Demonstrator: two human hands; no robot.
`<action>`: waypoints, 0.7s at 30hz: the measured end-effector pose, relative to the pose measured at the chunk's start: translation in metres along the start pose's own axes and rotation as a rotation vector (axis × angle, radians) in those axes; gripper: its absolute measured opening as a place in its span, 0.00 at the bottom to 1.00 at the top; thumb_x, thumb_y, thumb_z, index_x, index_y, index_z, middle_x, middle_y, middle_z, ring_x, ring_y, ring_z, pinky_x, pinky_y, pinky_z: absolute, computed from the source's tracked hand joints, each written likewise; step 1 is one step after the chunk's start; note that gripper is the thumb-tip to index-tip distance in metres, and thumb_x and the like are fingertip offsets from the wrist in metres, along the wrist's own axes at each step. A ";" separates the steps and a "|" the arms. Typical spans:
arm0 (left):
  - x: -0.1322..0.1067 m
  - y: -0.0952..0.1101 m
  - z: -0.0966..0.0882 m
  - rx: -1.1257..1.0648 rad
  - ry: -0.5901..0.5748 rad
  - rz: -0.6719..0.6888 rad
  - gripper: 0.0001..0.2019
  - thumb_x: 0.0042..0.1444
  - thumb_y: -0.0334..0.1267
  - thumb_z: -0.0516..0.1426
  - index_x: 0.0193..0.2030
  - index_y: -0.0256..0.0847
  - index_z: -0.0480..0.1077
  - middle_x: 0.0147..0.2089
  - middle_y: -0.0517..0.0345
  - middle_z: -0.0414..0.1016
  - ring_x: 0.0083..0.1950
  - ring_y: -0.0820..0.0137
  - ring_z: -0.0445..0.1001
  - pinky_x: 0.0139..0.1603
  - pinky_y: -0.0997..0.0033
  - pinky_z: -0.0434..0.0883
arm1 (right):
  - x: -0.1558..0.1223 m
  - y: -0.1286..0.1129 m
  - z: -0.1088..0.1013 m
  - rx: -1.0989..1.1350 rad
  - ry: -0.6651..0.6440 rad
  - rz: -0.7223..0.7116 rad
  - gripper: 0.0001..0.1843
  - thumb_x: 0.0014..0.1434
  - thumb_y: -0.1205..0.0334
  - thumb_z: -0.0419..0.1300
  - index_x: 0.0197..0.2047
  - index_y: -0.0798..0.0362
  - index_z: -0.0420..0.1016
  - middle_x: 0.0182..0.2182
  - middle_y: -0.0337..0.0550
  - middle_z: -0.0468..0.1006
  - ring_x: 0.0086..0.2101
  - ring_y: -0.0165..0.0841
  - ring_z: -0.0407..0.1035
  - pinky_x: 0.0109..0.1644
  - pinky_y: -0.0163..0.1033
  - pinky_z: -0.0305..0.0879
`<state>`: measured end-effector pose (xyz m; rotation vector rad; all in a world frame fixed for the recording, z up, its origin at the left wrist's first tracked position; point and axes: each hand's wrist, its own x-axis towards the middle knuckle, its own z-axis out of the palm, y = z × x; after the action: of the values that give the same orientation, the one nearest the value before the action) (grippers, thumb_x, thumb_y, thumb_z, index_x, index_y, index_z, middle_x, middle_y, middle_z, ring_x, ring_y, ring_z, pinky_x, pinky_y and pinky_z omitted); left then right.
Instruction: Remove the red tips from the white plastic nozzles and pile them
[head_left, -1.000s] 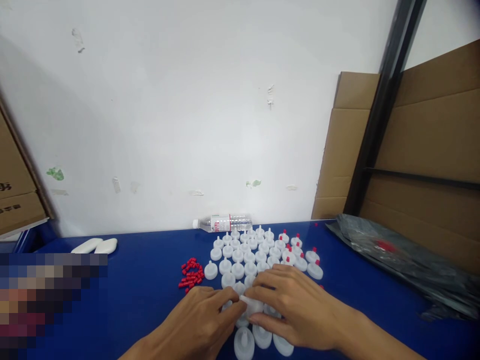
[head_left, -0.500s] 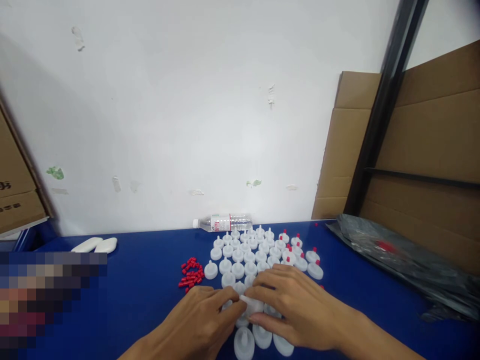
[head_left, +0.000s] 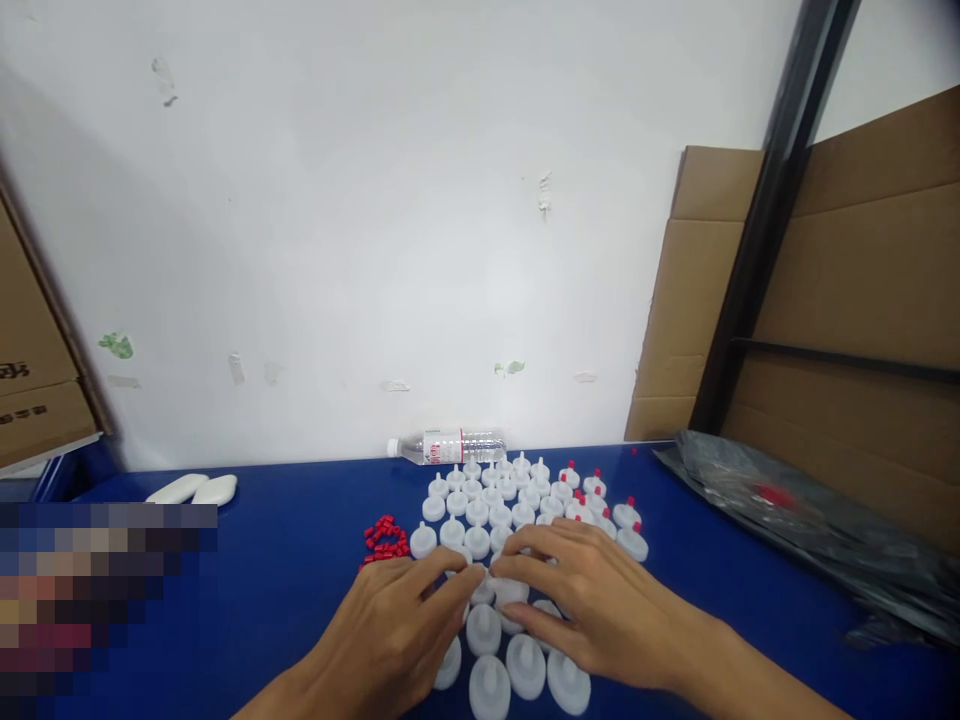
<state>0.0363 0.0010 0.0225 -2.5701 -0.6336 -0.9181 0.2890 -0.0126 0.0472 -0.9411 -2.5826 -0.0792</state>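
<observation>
Several white plastic caps (head_left: 487, 500) with small spouts stand in rows on the blue table (head_left: 285, 560); a few at the right carry red tips. My left hand (head_left: 397, 630) and my right hand (head_left: 581, 595) rest on the near rows, fingertips meeting over one white cap (head_left: 504, 588). Both hands have fingers curled and pressed on caps. A heap of small red tips (head_left: 384, 535) lies just left of the caps, beyond my left hand.
A clear water bottle (head_left: 448, 446) lies on its side by the white wall. Two white oblong pieces (head_left: 196, 489) lie at the far left. A black plastic bag (head_left: 810, 520) sits at the right, with cardboard (head_left: 847, 330) behind it and a box (head_left: 34, 370) at left.
Both hands have slid a little farther away along the caps. More white caps now show in front of my hands.
</observation>
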 end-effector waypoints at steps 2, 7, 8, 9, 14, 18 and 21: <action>0.001 0.000 -0.001 -0.011 0.009 -0.005 0.16 0.67 0.27 0.50 0.59 0.39 0.67 0.44 0.53 0.79 0.35 0.68 0.80 0.31 0.71 0.75 | 0.000 0.000 0.000 -0.010 0.003 -0.003 0.14 0.71 0.54 0.56 0.57 0.44 0.71 0.49 0.41 0.77 0.44 0.36 0.74 0.48 0.44 0.66; 0.002 0.001 0.000 0.012 -0.003 0.058 0.16 0.67 0.27 0.48 0.57 0.38 0.69 0.43 0.52 0.80 0.30 0.67 0.79 0.26 0.68 0.74 | 0.000 -0.001 0.003 -0.012 0.021 -0.028 0.14 0.71 0.53 0.57 0.56 0.45 0.72 0.49 0.41 0.78 0.43 0.37 0.75 0.48 0.44 0.67; 0.002 0.002 0.000 0.011 -0.001 0.060 0.15 0.67 0.27 0.48 0.57 0.38 0.69 0.43 0.53 0.80 0.30 0.67 0.78 0.26 0.68 0.73 | 0.000 -0.001 0.003 -0.015 0.031 -0.033 0.14 0.71 0.53 0.57 0.56 0.45 0.72 0.48 0.41 0.78 0.43 0.37 0.75 0.48 0.44 0.67; 0.002 0.002 0.000 0.009 0.006 0.057 0.15 0.68 0.27 0.48 0.56 0.38 0.69 0.43 0.53 0.80 0.30 0.67 0.79 0.26 0.69 0.73 | 0.000 -0.001 0.003 -0.019 0.040 -0.036 0.14 0.71 0.53 0.57 0.56 0.45 0.72 0.48 0.41 0.78 0.43 0.37 0.75 0.48 0.44 0.67; 0.001 0.001 -0.002 0.009 0.023 0.066 0.14 0.69 0.28 0.48 0.56 0.38 0.69 0.41 0.54 0.80 0.30 0.69 0.79 0.28 0.71 0.73 | 0.000 -0.002 0.002 -0.019 0.038 -0.027 0.13 0.71 0.53 0.57 0.56 0.44 0.73 0.47 0.41 0.78 0.43 0.36 0.75 0.47 0.43 0.66; 0.001 0.002 -0.001 0.014 0.036 0.073 0.14 0.68 0.27 0.48 0.55 0.39 0.70 0.40 0.55 0.80 0.28 0.71 0.77 0.27 0.73 0.71 | 0.001 -0.003 0.001 -0.023 0.030 -0.027 0.13 0.70 0.53 0.57 0.55 0.45 0.73 0.47 0.41 0.78 0.42 0.36 0.75 0.46 0.43 0.66; 0.002 0.001 0.000 0.021 0.045 0.074 0.14 0.68 0.27 0.48 0.55 0.39 0.70 0.41 0.55 0.80 0.28 0.71 0.77 0.26 0.72 0.71 | 0.000 -0.003 0.002 -0.024 0.024 -0.037 0.12 0.70 0.53 0.57 0.54 0.46 0.73 0.46 0.40 0.79 0.41 0.37 0.75 0.46 0.43 0.66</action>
<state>0.0385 0.0005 0.0235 -2.5286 -0.5296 -0.9378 0.2866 -0.0142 0.0460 -0.8954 -2.5826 -0.1309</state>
